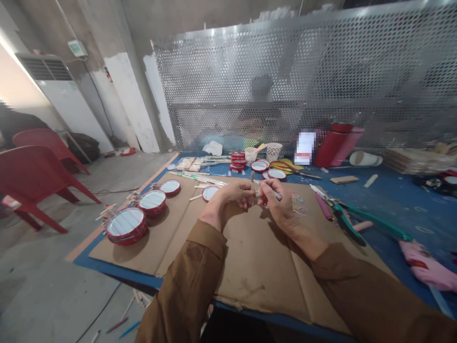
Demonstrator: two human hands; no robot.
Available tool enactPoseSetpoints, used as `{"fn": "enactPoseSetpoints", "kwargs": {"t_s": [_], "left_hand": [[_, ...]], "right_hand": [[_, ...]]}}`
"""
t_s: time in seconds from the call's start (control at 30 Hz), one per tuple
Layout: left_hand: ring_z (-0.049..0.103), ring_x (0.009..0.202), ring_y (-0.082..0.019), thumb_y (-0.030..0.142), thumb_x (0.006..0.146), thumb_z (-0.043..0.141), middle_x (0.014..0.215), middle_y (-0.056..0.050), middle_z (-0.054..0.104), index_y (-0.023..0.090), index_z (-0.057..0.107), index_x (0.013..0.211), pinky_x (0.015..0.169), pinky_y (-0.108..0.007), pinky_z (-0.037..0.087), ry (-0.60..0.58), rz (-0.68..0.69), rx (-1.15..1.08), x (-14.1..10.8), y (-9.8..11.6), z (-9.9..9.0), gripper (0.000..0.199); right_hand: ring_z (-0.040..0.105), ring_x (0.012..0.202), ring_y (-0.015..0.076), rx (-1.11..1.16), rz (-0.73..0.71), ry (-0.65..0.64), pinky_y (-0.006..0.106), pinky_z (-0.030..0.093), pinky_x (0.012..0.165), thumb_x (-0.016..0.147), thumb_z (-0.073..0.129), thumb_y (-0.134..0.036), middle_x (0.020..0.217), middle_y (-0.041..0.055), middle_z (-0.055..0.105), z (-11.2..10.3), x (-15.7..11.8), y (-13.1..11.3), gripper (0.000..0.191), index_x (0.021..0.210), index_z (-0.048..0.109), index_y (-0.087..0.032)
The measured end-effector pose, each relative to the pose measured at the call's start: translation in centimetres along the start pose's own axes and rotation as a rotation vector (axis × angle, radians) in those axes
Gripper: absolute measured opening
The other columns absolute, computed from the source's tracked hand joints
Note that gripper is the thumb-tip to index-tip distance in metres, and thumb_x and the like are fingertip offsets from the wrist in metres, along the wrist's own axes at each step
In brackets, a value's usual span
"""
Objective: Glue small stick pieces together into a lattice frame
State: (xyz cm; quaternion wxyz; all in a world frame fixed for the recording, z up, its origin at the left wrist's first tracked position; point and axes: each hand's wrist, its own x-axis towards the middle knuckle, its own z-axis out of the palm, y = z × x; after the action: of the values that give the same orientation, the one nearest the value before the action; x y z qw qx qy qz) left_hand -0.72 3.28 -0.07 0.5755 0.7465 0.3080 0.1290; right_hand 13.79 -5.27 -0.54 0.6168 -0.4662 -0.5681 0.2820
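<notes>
My left hand [238,193] is closed in a pinch above the cardboard sheet [264,267]. A short, flat stick [253,178], apparently wooden, stands upright from its fingertips. Right beside it, my right hand [276,197] grips a slim grey pen-like tool [277,195], its working end hidden among the fingers. The two hands nearly touch. Just left of my left hand lies a round red-rimmed lid [210,193] with a white face. Small coloured rubber bands [299,205] are scattered to the right of my right hand.
Red round tins [126,226] with sticks and bands across their tops line the cardboard's left side. Green-handled pliers [348,224] and a pink-handled tool [323,205] lie at right. Behind stand paper cups [273,151], a red bottle [332,145] and a perforated metal screen [221,71].
</notes>
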Motion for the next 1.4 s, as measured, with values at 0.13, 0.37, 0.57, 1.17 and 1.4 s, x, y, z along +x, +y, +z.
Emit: {"fn": "enactPoseSetpoints", "kwargs": {"t_s": [0.13, 0.37, 0.57, 1.17, 1.4], "left_hand": [[0.061, 0.052, -0.008, 0.034, 0.091, 0.054, 0.068, 0.0, 0.063, 0.014, 0.053, 0.086, 0.056, -0.021, 0.046, 0.0, -0.014, -0.008, -0.2, 0.3, 0.1, 0.02], [0.06, 0.051, -0.008, 0.026, 0.094, 0.048, 0.066, 0.0, 0.062, 0.014, 0.052, 0.081, 0.056, -0.021, 0.045, 0.028, -0.05, 0.026, -0.3, 0.7, 0.4, 0.018], [0.06, 0.052, -0.008, 0.032, 0.094, 0.051, 0.066, 0.0, 0.062, 0.014, 0.053, 0.083, 0.055, -0.02, 0.045, 0.046, -0.048, -0.007, -0.2, 0.4, 0.6, 0.021], [0.056, 0.048, -0.008, 0.027, 0.093, 0.046, 0.057, 0.003, 0.057, 0.015, 0.054, 0.085, 0.053, -0.018, 0.042, 0.126, -0.043, -0.02, -0.3, 0.0, 1.4, 0.017], [0.061, 0.054, -0.009, 0.03, 0.088, 0.057, 0.06, 0.002, 0.06, 0.015, 0.056, 0.082, 0.056, -0.019, 0.044, 0.032, -0.073, -0.098, 0.0, 0.1, 1.5, 0.017]], "right_hand": [[0.054, 0.045, 0.0087, -0.007, 0.002, 0.009, 0.021, 0.044, 0.045, 0.087, 0.057, -0.053, 0.062, -0.0053, 0.057, 0.0, 0.0, 0.0, 0.033, 0.085, 0.056, -0.02], [0.053, 0.044, 0.0084, 0.002, -0.011, 0.045, 0.02, 0.044, 0.044, 0.088, 0.057, -0.053, 0.061, -0.0058, 0.056, -0.3, 0.1, 0.3, 0.033, 0.086, 0.055, -0.021], [0.054, 0.047, 0.0095, -0.062, -0.017, 0.101, 0.021, 0.046, 0.047, 0.086, 0.057, -0.054, 0.059, -0.0056, 0.055, -0.6, 0.0, 0.2, 0.033, 0.084, 0.057, -0.021], [0.061, 0.071, 0.0211, -0.587, -0.033, -0.024, 0.031, 0.047, 0.068, 0.084, 0.052, -0.049, 0.075, 0.0029, 0.07, -3.5, -0.7, -3.1, 0.029, 0.076, 0.064, -0.024], [0.064, 0.077, 0.0216, -0.786, -0.135, -0.166, 0.032, 0.048, 0.072, 0.09, 0.046, -0.038, 0.08, 0.0048, 0.072, -4.6, -1.2, -3.5, 0.027, 0.079, 0.066, -0.024]]}}
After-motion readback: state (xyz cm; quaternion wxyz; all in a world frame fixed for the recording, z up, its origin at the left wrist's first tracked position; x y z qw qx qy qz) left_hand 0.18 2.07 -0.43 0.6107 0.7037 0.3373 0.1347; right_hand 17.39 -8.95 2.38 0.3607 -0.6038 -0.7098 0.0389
